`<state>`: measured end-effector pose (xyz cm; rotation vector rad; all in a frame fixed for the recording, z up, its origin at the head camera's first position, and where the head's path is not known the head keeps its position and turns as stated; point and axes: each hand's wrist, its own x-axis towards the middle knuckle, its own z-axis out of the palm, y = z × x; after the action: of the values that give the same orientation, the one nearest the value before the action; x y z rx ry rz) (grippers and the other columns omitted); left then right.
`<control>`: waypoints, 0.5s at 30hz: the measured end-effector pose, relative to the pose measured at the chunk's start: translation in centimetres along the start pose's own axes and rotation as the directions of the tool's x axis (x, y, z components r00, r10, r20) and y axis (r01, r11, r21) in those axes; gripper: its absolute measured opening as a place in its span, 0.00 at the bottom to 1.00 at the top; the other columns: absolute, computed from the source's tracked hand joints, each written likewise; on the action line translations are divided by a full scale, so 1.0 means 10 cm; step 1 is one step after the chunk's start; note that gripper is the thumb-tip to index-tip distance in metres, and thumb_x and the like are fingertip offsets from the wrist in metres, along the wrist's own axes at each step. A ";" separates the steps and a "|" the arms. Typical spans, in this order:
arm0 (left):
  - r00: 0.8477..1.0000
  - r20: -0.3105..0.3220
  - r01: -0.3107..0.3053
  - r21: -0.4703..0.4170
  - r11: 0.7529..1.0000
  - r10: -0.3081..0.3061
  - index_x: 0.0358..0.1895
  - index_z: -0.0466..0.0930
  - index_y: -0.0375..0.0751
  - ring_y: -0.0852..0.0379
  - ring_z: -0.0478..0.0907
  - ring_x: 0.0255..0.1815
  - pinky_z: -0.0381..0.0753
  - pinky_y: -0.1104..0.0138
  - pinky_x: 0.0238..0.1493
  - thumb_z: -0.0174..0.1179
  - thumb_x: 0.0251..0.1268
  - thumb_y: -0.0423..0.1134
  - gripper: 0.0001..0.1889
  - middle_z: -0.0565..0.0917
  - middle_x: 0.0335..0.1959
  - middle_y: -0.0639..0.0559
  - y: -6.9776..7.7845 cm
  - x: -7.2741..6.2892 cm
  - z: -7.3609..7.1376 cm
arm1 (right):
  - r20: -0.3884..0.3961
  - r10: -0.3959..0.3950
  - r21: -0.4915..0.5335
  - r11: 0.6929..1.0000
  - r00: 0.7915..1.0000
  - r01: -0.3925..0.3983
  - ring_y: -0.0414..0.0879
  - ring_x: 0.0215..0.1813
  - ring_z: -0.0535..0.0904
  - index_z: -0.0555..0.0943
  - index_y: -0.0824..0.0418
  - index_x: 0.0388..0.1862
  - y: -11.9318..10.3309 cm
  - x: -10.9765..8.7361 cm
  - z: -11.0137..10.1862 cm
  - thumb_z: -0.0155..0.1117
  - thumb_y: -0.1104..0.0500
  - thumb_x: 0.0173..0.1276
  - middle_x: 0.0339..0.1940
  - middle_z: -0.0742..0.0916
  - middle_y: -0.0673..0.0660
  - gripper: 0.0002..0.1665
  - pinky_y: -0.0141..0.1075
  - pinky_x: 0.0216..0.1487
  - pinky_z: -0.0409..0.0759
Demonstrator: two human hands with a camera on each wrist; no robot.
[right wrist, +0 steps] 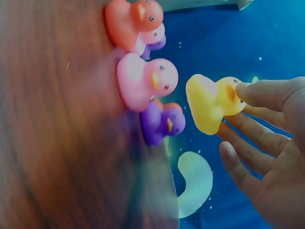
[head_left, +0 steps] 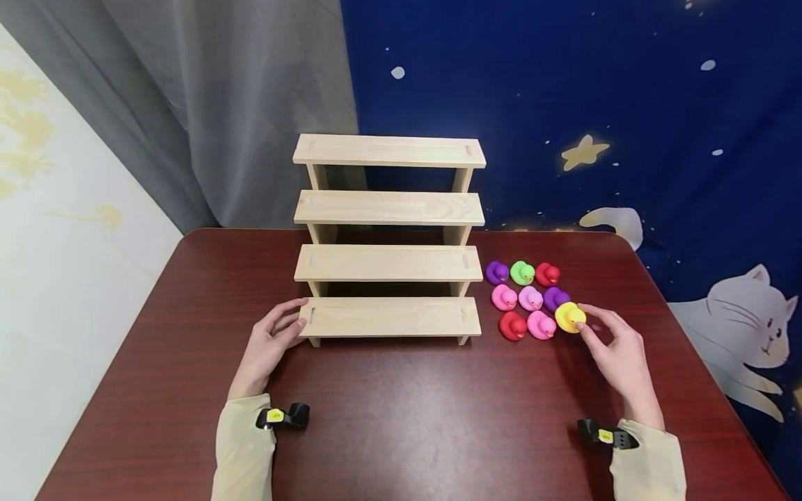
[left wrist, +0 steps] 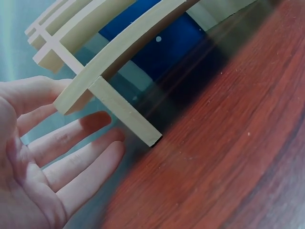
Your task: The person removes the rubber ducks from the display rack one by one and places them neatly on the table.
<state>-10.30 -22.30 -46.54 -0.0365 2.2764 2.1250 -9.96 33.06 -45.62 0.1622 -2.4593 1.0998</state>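
My right hand (head_left: pixel 617 351) pinches a yellow rubber duck (head_left: pixel 569 317) between thumb and fingertips. In the right wrist view that duck (right wrist: pixel 205 102) hangs clear of the tabletop, beside a purple duck (right wrist: pixel 159 123) and a pink duck (right wrist: pixel 138 83). At the left end of a pale wooden four-step rack (head_left: pixel 388 318), my left hand (head_left: pixel 268 348) touches the lowest step. In the left wrist view, several fingers (left wrist: pixel 71 167) of that hand stretch out loosely below the step's end (left wrist: pixel 71 100).
Several small rubber ducks stand in rows right of the rack, among them a green one (head_left: pixel 523 273), a red one (head_left: pixel 513 325) and a pink one (head_left: pixel 541 325). The dark red table (head_left: pixel 401 417) ends at a grey curtain (head_left: pixel 250 104) and a blue patterned cloth (head_left: pixel 501 83).
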 end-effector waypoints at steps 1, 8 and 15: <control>1.000 0.001 -0.003 0.005 1.000 0.003 0.67 0.69 0.37 0.62 0.81 0.45 0.80 0.65 0.45 0.58 0.71 0.37 0.23 0.80 0.53 0.45 0.00 0.00 -0.01 | -0.001 -0.001 0.000 1.000 1.000 0.001 0.43 0.42 0.77 0.83 0.61 0.54 0.10 -0.01 0.01 0.70 0.64 0.62 0.48 0.84 0.59 0.20 0.19 0.44 0.69; 1.000 0.011 -0.018 0.013 1.000 0.017 0.67 0.69 0.37 0.61 0.81 0.44 0.81 0.64 0.44 0.57 0.72 0.36 0.23 0.81 0.52 0.46 -0.01 -0.01 -0.03 | 0.025 -0.003 -0.123 0.992 1.000 0.006 0.39 0.40 0.78 0.83 0.56 0.54 0.49 -0.02 0.05 0.70 0.62 0.63 0.48 0.84 0.57 0.19 0.17 0.42 0.67; 0.998 0.034 -0.046 0.008 0.999 0.046 0.67 0.69 0.35 0.62 0.80 0.47 0.81 0.63 0.45 0.56 0.72 0.35 0.22 0.76 0.59 0.40 -0.04 0.01 -0.04 | 0.183 0.124 -0.129 0.986 0.975 -0.101 0.56 0.41 0.83 0.79 0.71 0.54 0.00 -0.01 -0.03 0.64 0.70 0.65 0.49 0.82 0.71 0.17 0.14 0.40 0.67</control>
<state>-10.44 -22.75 -46.88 0.0522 2.2895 2.1195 -9.81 33.27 -45.47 0.0958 -2.7273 1.0212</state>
